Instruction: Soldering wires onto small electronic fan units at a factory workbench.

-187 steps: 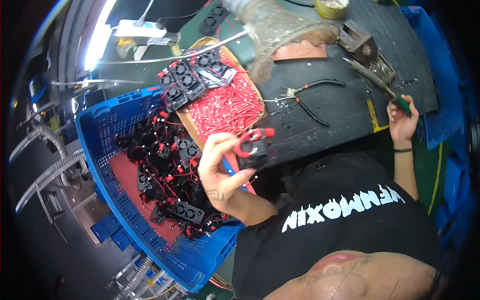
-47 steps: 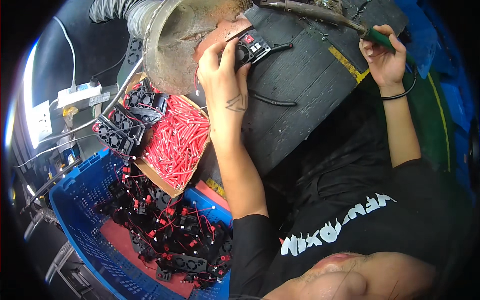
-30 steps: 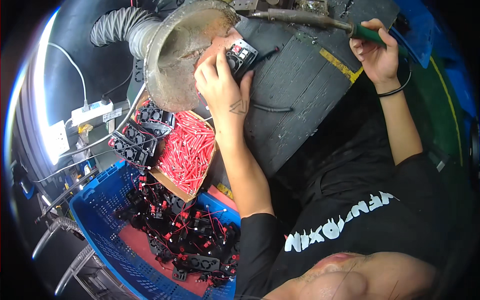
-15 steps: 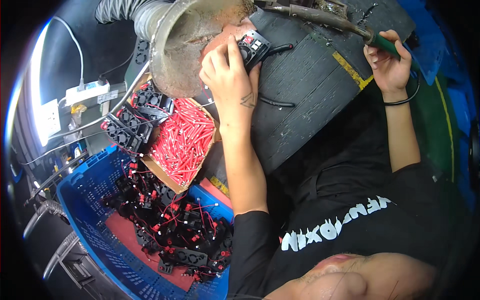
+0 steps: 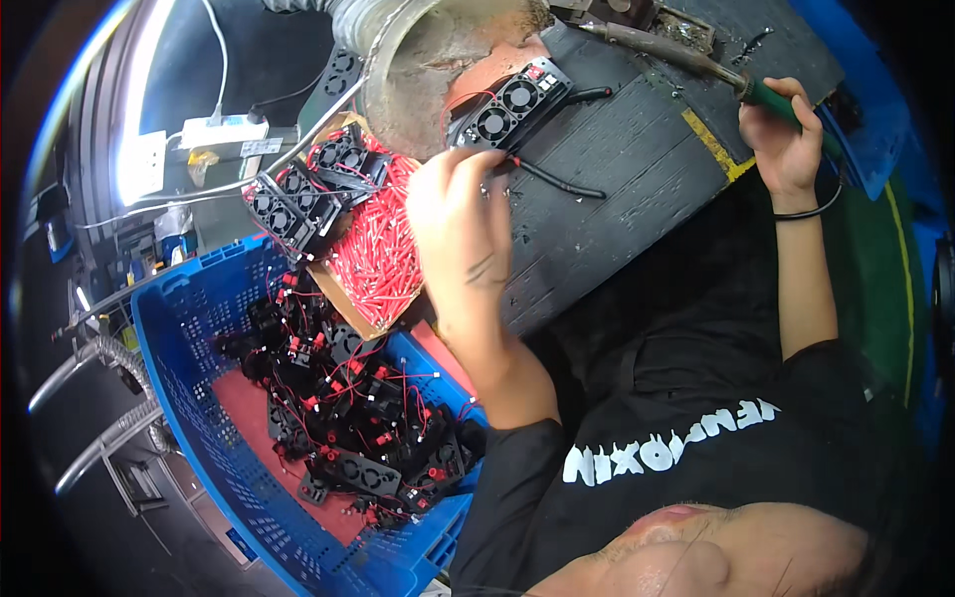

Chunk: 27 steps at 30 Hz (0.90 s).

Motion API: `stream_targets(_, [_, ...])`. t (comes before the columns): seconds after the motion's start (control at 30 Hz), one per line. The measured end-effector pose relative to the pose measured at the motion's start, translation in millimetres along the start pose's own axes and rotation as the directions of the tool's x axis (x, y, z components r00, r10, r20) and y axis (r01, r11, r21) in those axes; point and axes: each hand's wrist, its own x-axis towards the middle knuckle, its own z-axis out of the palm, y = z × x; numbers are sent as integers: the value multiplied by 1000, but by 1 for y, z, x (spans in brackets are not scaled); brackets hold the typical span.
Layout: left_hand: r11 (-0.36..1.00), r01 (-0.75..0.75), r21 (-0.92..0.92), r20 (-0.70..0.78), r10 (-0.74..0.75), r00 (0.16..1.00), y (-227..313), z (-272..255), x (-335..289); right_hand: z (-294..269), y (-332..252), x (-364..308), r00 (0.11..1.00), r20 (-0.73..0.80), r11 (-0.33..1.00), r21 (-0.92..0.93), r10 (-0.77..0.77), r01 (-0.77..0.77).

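A black two-fan unit (image 5: 507, 107) with a red part at its upper end lies tilted on the dark worktable, by the mouth of a round duct hood (image 5: 413, 75). My left hand (image 5: 460, 214) is just below the unit's lower end, fingers bent and thumb apart, with nothing visible between them. Next to its fingertips, a black lead (image 5: 557, 181) with a reddish end lies on the table. My right hand (image 5: 786, 144) is wrapped round the green handle of a soldering iron (image 5: 686, 62), whose metal shaft points left across the far side of the table.
A cardboard box of red tube-like pieces (image 5: 378, 254) stands left of my left hand, with fan units (image 5: 293, 209) at its edge. Below it, a blue crate (image 5: 184, 368) holds several black fan assemblies with red wires. A power strip (image 5: 224, 131) sits at the upper left.
My left hand has come off the fan unit and drawn back below it, uncovering both fans. My right hand still holds the soldering iron. The whole view has shifted slightly.
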Motion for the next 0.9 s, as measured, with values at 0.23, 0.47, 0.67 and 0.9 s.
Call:
stream_targets(0.23, [961, 133, 242, -103, -110, 989, -39, -30, -19, -4, 0, 0, 998, 65, 999, 44, 4, -6])
stream_targets(0.47, [901, 61, 430, 21, -78, 997, -37, 17, -17, -5, 3, 0, 999, 38, 1000, 23, -13, 12])
stream_targets(0.67, [930, 65, 363, -61, -46, 997, -39, 27, -25, -3, 2, -2, 1000, 28, 998, -70, -2, 4])
stream_targets(0.9, [980, -11, 198, -116, 35, 993, -23, 6, -33, 2, 0, 1, 998, 70, 995, -104, 3, 4])
